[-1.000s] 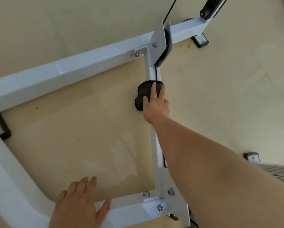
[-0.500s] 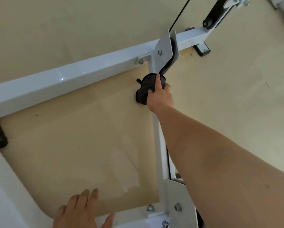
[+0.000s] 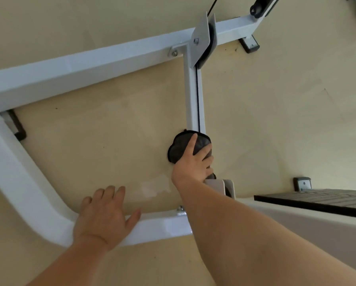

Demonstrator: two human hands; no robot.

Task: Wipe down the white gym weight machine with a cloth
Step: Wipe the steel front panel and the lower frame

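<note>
The white weight machine's base frame (image 3: 86,67) lies on the beige floor as a ring of square tubes. A narrow white bar (image 3: 190,100) with a black cable along it runs from the far tube toward me. My right hand (image 3: 193,164) presses a dark grey cloth (image 3: 179,147) against the near part of this bar, fingers wrapped over the cloth. My left hand (image 3: 104,215) rests flat, fingers spread, on the near curved tube (image 3: 162,226).
A pulley bracket (image 3: 201,40) stands where the bar meets the far tube. Another pulley bracket (image 3: 224,186) sits just behind my right wrist. A black ribbed footplate (image 3: 317,200) lies at the right. Black rubber feet (image 3: 250,45) hold the frame off the floor.
My right hand has slid the cloth along the bar from the far pulley bracket back toward me. The view has shifted, so my left hand shows more fully on the near tube.
</note>
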